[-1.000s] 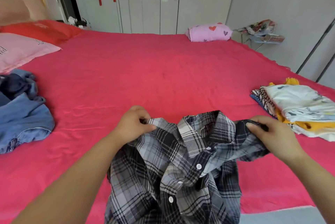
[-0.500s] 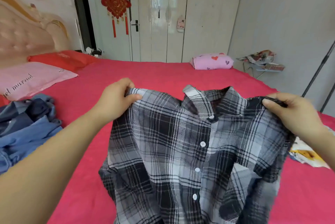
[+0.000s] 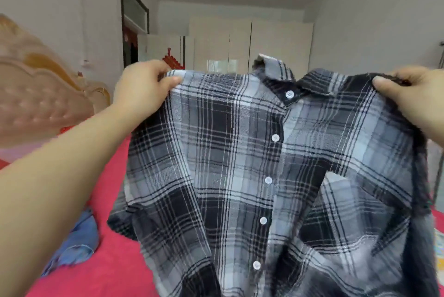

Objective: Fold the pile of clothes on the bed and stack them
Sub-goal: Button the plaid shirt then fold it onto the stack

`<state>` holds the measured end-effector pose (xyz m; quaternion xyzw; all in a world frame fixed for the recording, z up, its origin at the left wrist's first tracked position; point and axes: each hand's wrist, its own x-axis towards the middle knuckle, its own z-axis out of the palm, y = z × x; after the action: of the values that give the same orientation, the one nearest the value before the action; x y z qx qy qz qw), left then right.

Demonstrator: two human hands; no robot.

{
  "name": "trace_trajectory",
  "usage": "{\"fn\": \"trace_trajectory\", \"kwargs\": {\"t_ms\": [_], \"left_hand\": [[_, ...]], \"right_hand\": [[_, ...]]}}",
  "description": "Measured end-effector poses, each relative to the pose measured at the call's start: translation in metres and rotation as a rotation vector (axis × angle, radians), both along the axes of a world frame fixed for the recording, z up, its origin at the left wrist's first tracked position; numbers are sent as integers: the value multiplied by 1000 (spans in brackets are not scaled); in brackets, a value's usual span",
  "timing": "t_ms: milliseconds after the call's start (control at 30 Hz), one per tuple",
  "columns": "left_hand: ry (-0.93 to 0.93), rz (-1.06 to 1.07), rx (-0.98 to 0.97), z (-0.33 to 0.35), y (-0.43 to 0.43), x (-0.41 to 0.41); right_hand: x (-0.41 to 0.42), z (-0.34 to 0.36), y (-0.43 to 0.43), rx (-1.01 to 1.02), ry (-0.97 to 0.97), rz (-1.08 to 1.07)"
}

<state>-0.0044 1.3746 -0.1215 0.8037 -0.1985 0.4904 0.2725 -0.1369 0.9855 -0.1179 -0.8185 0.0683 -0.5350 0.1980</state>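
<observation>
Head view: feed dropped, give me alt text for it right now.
The left hand and right hand pinch a grey plaid shirt by its shoulders, holding it up with the buttoned front facing the camera. Below it lies a red bed with blue clothes at the lower left, a padded headboard behind.

Arms stretched forward, left hand (image 3: 141, 91) pinching shirt (image 3: 235, 164), right hand (image 3: 412, 96) pinching it too

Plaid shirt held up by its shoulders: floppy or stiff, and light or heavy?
Probably floppy: the plaid shirt sags and wrinkles below where the left hand and right hand pinch its shoulders. Likely light, since those pinches alone carry it. Its collar looks slightly stiffer, standing up.
</observation>
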Motion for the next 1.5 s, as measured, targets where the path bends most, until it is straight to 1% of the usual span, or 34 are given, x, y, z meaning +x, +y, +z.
{"fn": "trace_trajectory", "kwargs": {"t_ms": [133, 267, 333, 500, 567, 633, 733, 867, 933, 1033, 1133, 1233, 1300, 1333, 1367, 1400, 1433, 1500], "left_hand": [[-49, -10, -144, 46, 2, -19], [-72, -28, -240, 80, -1, -40], [-99, -34, -254, 95, -2, -50], [-172, 29, -181, 135, -5, -74], [-182, 78, -117, 146, -5, -81], [-181, 81, -46, 153, -7, -85], [-122, 28, 39, 156, -10, -92], [30, 14, 189, 154, -6, -104], [8, -51, 175, 155, -3, -105], [-75, -138, 27, 158, -6, -104], [-42, -158, -74, 159, -16, -99], [3, -223, -46, 158, -21, -100], [23, -202, 63, 158, -16, -105], [26, -144, 134, 159, -13, -107], [11, -80, 173, 161, -11, -109], [-27, -35, 160, 162, -11, -111], [-99, -18, 102, 164, -12, -114], [-299, -11, -44, 171, -17, -118]], "right_hand": [[-17, 39, 15, -67, -31, -5], [-27, 58, 32, -69, -66, -61], [-31, 64, 36, -70, -112, -76], [-42, 88, 44, -66, -196, -63], [-46, 97, 45, -81, -199, -53], [-50, 104, 45, -75, -224, -51], [-53, 110, 47, -93, -229, -62], [-54, 112, 45, -57, -230, -59], [-56, 113, 43, -54, -219, -80], [-58, 119, 44, -40, -229, -88], [-56, 124, 52, -51, -205, -75], [-55, 125, 57, -57, -217, -85], [-58, 125, 57, -55, -230, -103], [-59, 125, 56, -55, -242, -106], [-61, 126, 56, -53, -267, -102], [-62, 127, 57, -53, -304, -94], [-63, 129, 59, -56, -340, -89], [-64, 132, 65, -66, -366, -94]]}}
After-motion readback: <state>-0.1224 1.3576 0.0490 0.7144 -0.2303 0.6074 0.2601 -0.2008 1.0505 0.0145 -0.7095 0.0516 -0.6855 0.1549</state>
